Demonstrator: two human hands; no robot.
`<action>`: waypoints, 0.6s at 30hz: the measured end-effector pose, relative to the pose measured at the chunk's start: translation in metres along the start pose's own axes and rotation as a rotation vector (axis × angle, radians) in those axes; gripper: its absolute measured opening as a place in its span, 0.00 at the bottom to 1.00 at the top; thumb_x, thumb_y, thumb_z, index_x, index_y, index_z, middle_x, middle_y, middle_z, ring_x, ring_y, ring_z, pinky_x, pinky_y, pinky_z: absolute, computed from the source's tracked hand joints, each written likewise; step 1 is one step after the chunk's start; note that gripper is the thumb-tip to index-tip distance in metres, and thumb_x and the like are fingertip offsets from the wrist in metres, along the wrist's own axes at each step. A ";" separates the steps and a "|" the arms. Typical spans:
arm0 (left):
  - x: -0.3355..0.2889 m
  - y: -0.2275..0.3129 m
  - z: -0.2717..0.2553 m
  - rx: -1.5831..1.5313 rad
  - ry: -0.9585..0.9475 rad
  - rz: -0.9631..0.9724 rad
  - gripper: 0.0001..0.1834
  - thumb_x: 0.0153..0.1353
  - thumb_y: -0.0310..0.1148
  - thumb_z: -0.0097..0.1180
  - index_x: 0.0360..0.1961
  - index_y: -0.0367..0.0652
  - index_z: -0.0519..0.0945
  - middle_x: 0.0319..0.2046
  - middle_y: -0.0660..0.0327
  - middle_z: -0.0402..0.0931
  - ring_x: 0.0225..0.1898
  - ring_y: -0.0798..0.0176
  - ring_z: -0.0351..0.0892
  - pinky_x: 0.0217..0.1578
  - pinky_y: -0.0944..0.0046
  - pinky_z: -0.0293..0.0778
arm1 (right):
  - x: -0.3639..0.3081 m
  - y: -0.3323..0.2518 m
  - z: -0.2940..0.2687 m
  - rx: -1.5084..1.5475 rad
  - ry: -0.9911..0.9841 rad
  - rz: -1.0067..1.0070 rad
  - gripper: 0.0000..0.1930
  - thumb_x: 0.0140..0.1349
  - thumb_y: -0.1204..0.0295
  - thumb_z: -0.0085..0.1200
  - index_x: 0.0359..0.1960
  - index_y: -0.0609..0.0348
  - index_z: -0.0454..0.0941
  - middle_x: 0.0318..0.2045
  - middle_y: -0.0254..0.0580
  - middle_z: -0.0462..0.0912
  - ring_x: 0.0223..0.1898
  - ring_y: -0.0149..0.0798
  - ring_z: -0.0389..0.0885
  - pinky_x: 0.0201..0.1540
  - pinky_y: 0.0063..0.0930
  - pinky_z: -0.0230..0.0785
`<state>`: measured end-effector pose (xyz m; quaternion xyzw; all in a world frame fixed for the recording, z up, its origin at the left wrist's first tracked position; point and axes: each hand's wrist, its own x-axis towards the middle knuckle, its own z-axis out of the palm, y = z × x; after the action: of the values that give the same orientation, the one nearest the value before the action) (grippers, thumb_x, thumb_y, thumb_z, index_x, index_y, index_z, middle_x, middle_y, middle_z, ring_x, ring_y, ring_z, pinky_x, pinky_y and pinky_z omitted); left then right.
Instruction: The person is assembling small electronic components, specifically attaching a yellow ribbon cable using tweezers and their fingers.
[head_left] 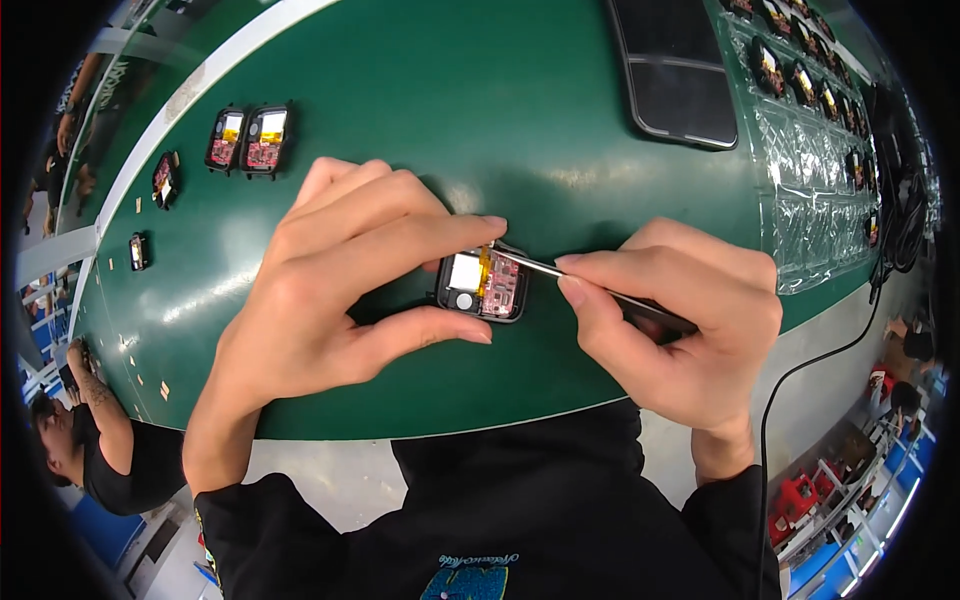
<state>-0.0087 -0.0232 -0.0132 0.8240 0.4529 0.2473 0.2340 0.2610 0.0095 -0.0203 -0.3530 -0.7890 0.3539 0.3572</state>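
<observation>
On the green table, a small black device housing lies with its inside facing up. In it are a white battery, a strip of yellow tape and a red circuit board. My left hand holds the housing, forefinger at its far edge and thumb at its near edge. Between thumb and fingers my right hand grips slim metal tweezers. Their tips touch down at the housing's far edge, beside my left fingertip; what they meet there is too small to tell.
Two similar housings stand at the far left, with smaller units further left. A black flat panel lies at the far right. Beside it, a clear plastic tray holds several units. A black cable hangs right; a person sits left.
</observation>
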 end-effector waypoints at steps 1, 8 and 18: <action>0.001 -0.001 0.001 -0.005 -0.006 -0.003 0.37 0.43 0.51 0.82 0.52 0.39 0.92 0.35 0.62 0.85 0.35 0.58 0.77 0.45 0.58 0.66 | 0.000 0.001 0.000 0.002 -0.001 0.007 0.07 0.54 0.85 0.72 0.35 0.66 0.93 0.20 0.35 0.82 0.16 0.22 0.69 0.20 0.20 0.53; 0.001 -0.001 0.001 0.017 -0.015 0.016 0.37 0.43 0.51 0.82 0.52 0.37 0.92 0.35 0.60 0.85 0.34 0.58 0.77 0.43 0.58 0.65 | -0.002 0.003 0.000 0.005 -0.007 -0.001 0.07 0.55 0.84 0.72 0.36 0.66 0.93 0.21 0.36 0.83 0.17 0.22 0.70 0.20 0.19 0.54; 0.004 0.001 -0.002 0.043 -0.013 -0.029 0.37 0.42 0.55 0.83 0.47 0.38 0.91 0.33 0.62 0.85 0.30 0.62 0.74 0.37 0.62 0.65 | -0.005 0.002 -0.002 -0.154 0.062 -0.163 0.11 0.50 0.85 0.74 0.38 0.66 0.93 0.23 0.37 0.83 0.17 0.27 0.74 0.19 0.20 0.59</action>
<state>-0.0074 -0.0200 -0.0102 0.8237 0.4685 0.2287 0.2229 0.2661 0.0075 -0.0225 -0.3249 -0.8286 0.2508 0.3808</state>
